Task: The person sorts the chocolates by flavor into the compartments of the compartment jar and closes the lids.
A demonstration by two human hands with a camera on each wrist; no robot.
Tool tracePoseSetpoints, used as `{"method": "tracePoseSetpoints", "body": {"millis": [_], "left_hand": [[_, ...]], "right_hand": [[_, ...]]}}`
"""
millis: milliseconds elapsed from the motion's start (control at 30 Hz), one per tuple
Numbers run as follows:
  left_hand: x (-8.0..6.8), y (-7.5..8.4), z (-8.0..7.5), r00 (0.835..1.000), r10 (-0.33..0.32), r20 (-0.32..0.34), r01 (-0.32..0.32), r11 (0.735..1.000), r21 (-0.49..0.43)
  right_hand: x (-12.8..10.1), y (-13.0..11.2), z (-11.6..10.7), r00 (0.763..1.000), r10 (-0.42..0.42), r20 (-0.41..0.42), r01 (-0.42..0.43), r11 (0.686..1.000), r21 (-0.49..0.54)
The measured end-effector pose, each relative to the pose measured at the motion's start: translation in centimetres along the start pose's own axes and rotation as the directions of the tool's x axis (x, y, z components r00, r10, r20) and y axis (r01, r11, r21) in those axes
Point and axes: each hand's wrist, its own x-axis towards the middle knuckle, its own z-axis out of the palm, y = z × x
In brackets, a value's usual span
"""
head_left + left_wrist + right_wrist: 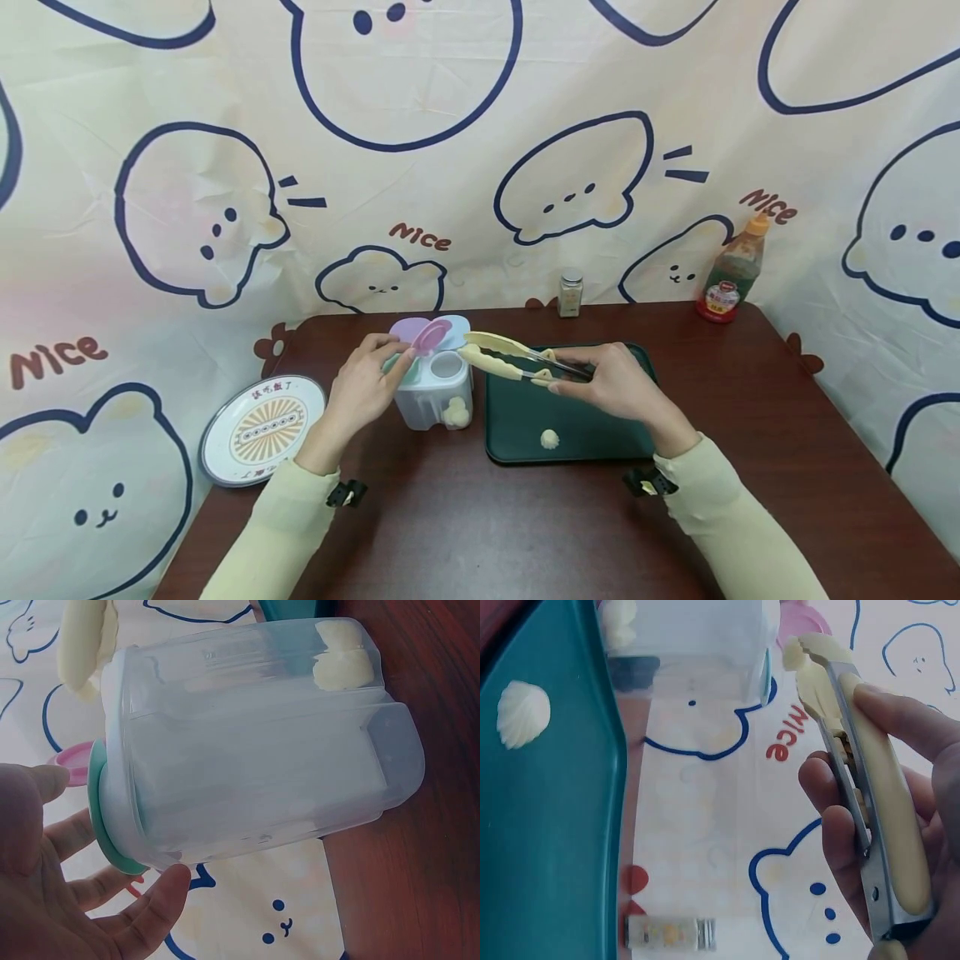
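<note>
We're looking down on the dark wooden surface [465,517], backed by a cartoon-bear cloth [225,125]. We take the green tray [600,433] at its middle as our landmark. A single pale dumpling [550,438] lies on the tray near its front edge. Just left of the tray stands the clear plastic container [435,400], its pastel flip lids [431,333] raised, with more pale dumplings sitting in the compartment nearest the tray. Far left of the tray, at the surface's edge, rests a round patterned plate [262,429]. Behind the tray, by the cloth, we spot a sauce bottle [735,271] off to the right and a small spice jar [570,292] at the centre.

Now the hands. Our right hand [611,385] hovers over the tray's back half, fingers [832,810] curled round the cream tongs [506,358], whose tips point left over the container's open top. Our left hand [367,387] is on the container's far side from the tray, fingers [161,907] fairly straight and resting against its lid rim, steadying rather than clutching it.
</note>
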Motion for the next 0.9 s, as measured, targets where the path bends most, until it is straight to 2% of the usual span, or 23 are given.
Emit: {"method": "tracePoseSetpoints", "body": {"millis": [467,900], "left_hand": [[0.0,0.3,-0.2,1.0,-0.005,0.008,0.005,1.0,0.0],[0.0,0.2,-0.2,1.0,-0.001,0.003,0.001,1.0,0.008]], "right_hand": [[1.4,-1.1,2.0,0.999,-0.035,0.001,0.035,0.999,-0.012],[1.0,-1.3,1.5,1.0,0.001,0.029,0.0,0.999,-0.037]]}}
